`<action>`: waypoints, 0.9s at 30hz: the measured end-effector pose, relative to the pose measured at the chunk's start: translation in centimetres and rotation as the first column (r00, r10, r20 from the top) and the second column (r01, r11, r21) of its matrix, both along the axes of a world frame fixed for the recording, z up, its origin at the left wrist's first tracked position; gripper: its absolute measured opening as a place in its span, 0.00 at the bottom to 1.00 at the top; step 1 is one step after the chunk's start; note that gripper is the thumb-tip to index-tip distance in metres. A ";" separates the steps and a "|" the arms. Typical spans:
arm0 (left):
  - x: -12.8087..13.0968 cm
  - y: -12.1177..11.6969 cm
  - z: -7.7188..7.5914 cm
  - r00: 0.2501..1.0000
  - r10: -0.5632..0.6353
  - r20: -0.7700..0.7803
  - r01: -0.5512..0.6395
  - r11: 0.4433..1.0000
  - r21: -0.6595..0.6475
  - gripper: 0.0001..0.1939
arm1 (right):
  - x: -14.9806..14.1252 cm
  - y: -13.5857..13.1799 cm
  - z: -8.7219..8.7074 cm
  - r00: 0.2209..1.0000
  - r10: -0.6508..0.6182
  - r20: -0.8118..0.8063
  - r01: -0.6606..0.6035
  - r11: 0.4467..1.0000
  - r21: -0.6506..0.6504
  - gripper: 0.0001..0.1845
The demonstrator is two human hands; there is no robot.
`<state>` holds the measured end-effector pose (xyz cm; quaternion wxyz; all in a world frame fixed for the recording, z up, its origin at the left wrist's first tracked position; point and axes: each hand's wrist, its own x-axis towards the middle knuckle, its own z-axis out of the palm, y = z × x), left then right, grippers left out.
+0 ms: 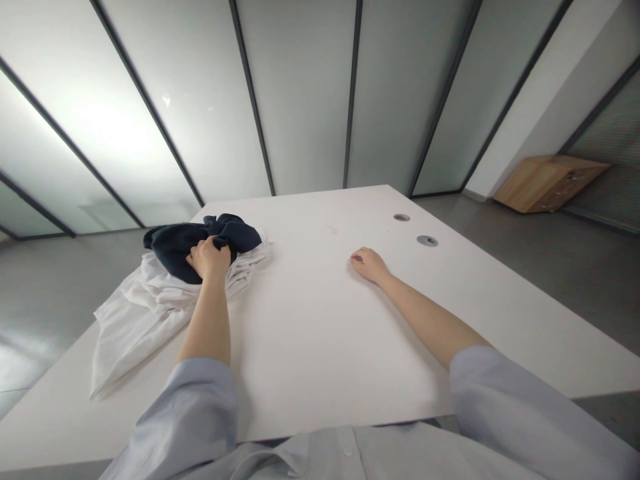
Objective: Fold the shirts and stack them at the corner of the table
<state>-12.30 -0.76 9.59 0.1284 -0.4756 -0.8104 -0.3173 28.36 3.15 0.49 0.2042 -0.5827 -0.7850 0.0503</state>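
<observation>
My left hand (207, 259) is closed on a bunched dark navy garment (175, 245), with a fold of its cloth pinched up between the fingers. That garment lies in a heap on top of a crumpled white garment (145, 313), which spreads over the table's left side and hangs toward its edge. The exact kind of either garment cannot be made out. My right hand (369, 264) rests on the white tabletop (310, 347), fingers curled in and apart from the cloth; nothing shows in it.
Two round cable holes, a farther one (401, 217) and a nearer one (427, 241), are set in the table at the right. Frosted glass panels (305, 93) stand behind the table. A wooden cabinet (545, 181) is on the floor at the far right.
</observation>
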 end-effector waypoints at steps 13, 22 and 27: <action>12.8 0.7 -3.7 0.629 -0.775 0.054 0.767 0.608 -0.205 0.16 | 0.3 0.4 -0.7 0.992 -0.053 -0.118 0.054 0.999 0.007 0.17; 16.5 -1.9 -6.3 0.256 -0.966 0.039 0.911 0.228 -0.344 0.11 | 0.2 0.1 -0.4 0.994 -0.016 -0.107 0.040 0.972 0.229 0.21; 15.4 -1.3 -6.6 0.504 -0.863 -0.049 0.819 0.495 -0.292 0.25 | -0.3 -0.4 -0.4 0.987 0.137 0.081 -0.141 0.989 0.048 0.19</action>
